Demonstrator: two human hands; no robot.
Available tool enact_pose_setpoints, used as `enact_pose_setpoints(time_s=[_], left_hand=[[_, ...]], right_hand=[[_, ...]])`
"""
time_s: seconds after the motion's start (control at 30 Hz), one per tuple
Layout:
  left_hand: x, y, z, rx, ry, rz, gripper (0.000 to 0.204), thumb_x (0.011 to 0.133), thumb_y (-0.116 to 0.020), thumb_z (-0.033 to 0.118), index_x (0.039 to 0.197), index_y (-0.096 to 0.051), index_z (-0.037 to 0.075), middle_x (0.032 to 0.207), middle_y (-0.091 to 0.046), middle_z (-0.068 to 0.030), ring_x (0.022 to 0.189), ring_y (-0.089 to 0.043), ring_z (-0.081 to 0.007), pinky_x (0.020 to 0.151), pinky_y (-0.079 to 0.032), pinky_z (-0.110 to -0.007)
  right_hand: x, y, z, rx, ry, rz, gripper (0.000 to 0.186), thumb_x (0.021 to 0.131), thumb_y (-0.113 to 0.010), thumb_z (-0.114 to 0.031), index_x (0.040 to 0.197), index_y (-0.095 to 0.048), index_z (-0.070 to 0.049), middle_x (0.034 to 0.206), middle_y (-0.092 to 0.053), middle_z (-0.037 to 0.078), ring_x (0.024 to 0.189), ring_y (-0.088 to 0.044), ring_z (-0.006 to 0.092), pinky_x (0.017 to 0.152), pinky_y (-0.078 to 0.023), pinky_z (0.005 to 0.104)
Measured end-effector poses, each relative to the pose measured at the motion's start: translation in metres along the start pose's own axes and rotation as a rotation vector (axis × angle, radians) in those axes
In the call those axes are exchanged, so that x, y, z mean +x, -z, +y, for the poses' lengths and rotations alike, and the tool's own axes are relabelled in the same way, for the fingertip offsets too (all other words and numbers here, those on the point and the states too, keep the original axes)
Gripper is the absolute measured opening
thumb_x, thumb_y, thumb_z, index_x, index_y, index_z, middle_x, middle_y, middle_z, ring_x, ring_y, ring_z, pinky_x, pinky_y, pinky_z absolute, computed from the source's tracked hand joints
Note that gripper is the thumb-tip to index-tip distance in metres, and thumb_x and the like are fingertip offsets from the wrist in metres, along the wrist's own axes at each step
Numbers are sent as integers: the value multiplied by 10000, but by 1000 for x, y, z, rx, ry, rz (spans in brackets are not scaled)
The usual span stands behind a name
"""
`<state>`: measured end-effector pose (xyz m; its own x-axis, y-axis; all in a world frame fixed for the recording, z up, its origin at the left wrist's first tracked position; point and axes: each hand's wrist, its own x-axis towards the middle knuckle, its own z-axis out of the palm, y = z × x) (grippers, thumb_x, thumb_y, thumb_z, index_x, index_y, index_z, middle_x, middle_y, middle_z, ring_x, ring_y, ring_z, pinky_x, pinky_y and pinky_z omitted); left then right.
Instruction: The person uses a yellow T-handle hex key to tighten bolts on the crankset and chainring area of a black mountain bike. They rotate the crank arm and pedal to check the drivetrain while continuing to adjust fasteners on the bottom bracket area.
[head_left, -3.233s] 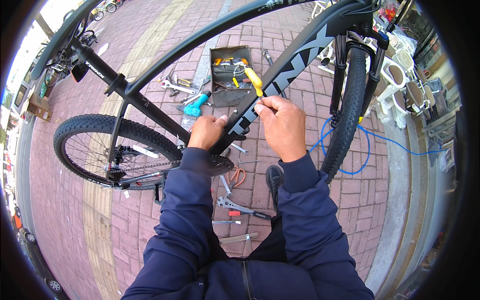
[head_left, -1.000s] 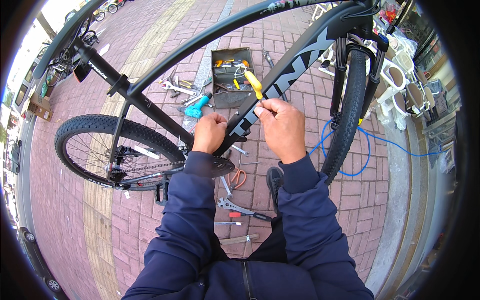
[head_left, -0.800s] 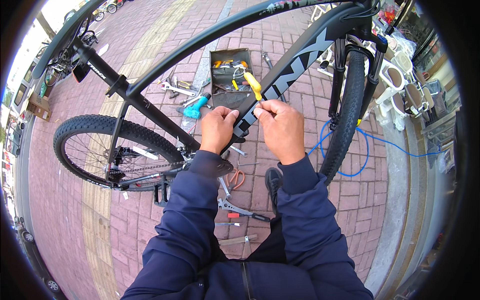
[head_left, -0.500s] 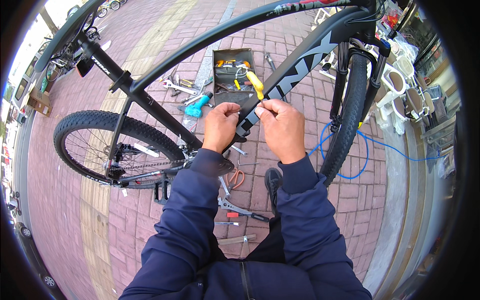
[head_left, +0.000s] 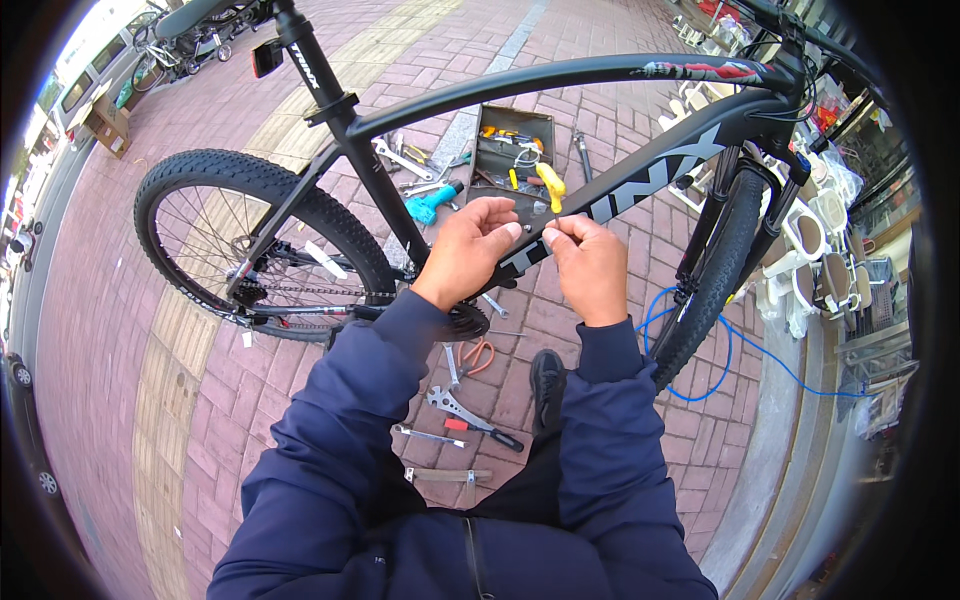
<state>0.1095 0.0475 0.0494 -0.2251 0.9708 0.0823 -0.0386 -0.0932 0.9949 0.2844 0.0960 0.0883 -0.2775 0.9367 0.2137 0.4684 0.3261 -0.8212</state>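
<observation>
My right hand [head_left: 590,265] pinches the thin metal shaft of a screwdriver between thumb and fingertips, its chunky yellow handle [head_left: 551,187] pointing up. The shaft's lower end is hidden by the fingers. To its left, my left hand [head_left: 470,250] hangs over the lower part of the bicycle's down tube [head_left: 625,192], fingers stretched out and thumb apart from them. Nothing shows in its grasp. Both hands stand just in front of the black bicycle frame, beside the large silver lettering. Whether either touches the tube I cannot tell.
Beyond the tube lies an open toolbox [head_left: 515,155] with a teal power drill [head_left: 434,204] and spanners beside it. Red-handled pliers [head_left: 477,357] and a large wrench [head_left: 465,414] lie by my shoe [head_left: 547,385]. A blue hose [head_left: 727,350] curls near the front wheel [head_left: 722,270].
My left fingers have opened from a pinch and stretched toward the screwdriver. My right hand keeps hold of it. The whole view has shifted, so the bicycle appears further right and lower.
</observation>
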Motion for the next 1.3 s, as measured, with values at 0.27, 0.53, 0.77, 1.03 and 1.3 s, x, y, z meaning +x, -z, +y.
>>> enact_pose_setpoints(time_s=[0.27,0.53,0.77,1.03,1.3], left_hand=[[-62,42,24,-137,314,102,301,1059,-561,137,1313,-566,-25,991,-700,-75,849,-662,-120,770,-531,-252],[-79,59,8,9,155,120,271,1066,-557,130,1245,-592,-70,1020,-723,-124,933,-691,-161,866,-541,-288],[-68,54,9,-23,205,164,321,1032,-571,129,1247,-597,-108,1060,-717,-167,964,-679,-192,844,-531,-326],[-63,100,35,-99,133,249,493,979,-641,115,1360,-502,-166,1289,-660,-265,1198,-657,-269,1018,-506,-325],[-61,110,54,-193,69,288,433,942,-638,135,1258,-575,-154,1125,-745,-216,976,-723,-234,841,-542,-327]], right_hand=[[-51,-64,-18,-204,327,-643,140,826,-743,-144,873,-743,-13,835,-700,183,811,-681,385,747,-542,442],[-37,-61,-24,-23,153,-463,245,852,-759,-107,1086,-743,-33,935,-721,141,854,-713,279,753,-573,387],[-54,-94,-36,-51,318,-298,543,819,-772,26,1331,-617,-66,1072,-700,145,885,-725,297,783,-594,358],[34,-28,-52,-658,450,-424,165,901,-667,-107,1043,-718,-39,965,-704,202,919,-664,416,808,-519,479],[75,-12,-54,-959,367,-625,201,914,-686,-243,960,-714,-49,873,-703,211,893,-667,429,801,-506,521]])
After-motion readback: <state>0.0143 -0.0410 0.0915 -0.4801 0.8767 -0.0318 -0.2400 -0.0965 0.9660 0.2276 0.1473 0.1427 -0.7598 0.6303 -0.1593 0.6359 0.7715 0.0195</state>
